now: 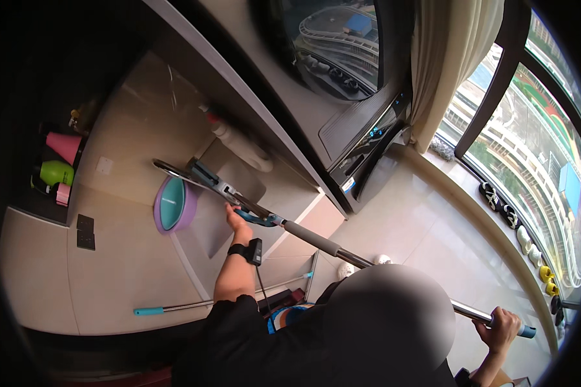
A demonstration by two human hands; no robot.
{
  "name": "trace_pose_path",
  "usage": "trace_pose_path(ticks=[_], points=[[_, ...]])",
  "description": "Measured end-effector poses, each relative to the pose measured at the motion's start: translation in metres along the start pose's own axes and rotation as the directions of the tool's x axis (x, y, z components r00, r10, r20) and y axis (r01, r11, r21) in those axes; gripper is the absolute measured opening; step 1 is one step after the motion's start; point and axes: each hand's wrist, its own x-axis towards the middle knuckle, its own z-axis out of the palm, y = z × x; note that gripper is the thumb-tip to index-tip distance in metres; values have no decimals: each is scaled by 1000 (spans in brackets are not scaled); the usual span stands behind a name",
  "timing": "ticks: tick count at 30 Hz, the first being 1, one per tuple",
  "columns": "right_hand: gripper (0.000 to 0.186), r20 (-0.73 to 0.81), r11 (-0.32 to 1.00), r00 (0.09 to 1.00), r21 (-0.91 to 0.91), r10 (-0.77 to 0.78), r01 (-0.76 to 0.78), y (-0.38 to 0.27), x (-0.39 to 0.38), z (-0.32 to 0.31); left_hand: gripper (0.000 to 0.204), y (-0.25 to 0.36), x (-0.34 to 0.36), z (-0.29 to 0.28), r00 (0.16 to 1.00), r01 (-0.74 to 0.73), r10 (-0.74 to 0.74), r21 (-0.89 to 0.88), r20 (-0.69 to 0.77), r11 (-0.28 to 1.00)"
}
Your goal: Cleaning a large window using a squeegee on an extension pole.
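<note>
Head view, two hands (237, 221) (502, 327), one held mop (313, 238)

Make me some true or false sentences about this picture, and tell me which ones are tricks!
1. The right hand grips the long pole near one end. True.
2. The left hand rests on the windowsill. False: it is at the blue part toward the pole's other end.
3. The purple basin shows teal inside. True.
4. All the shoes by the window are black. False: some are white and some yellow.
</note>
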Motion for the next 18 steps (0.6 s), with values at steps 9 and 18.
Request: trace_pose_path(ticks=[9,18], points=[[28,-93,973,988,-180,127,-142,31,8,-17,17,23,-97,5,984,-66,56,-52,-168,996],[31,-148,976,986,-191,80,-108,43,48,-15,29,22,-202,3,995,-39,23,-164,-100,986]])
